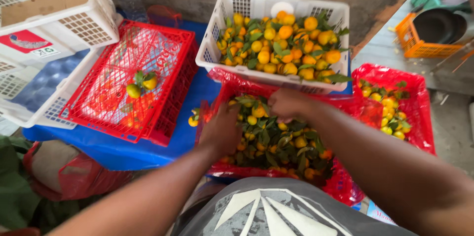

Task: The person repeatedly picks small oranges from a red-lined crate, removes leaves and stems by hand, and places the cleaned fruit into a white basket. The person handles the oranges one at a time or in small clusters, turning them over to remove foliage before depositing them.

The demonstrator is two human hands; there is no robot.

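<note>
Orange and yellow-green citrus (276, 142), small, round and still on leafy stems, fill the red-lined crate (345, 186) right in front of the person. Both hands are down among them: the left hand (222, 130) is buried in leaves, its fingers hidden; the right hand (289, 103) looks curled over fruit. Each piece seems light, firm and bruisable, best cupped around its body, not pulled by the leaves.
</note>
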